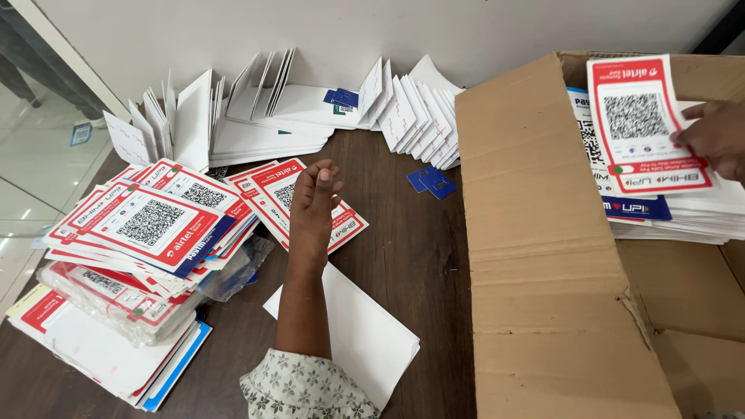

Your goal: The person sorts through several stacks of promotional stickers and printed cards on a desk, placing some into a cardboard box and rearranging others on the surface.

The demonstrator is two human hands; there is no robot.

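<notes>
My left hand (313,203) rests on edge on the dark wooden table, fingers curled, empty, touching a red-and-white code card (345,225) lying flat there. Under my forearm lies a blank white folded card (365,334). My right hand (718,138) reaches into the cardboard box and pinches the right edge of a red-bordered code card (640,120), which lies on top of a stack of similar cards (667,213) inside the box.
A messy heap of red, white and blue code cards (143,225) fills the left of the table. White folded stands (272,116) lean along the wall. Small blue cards (431,182) lie near the cardboard box flap (535,225).
</notes>
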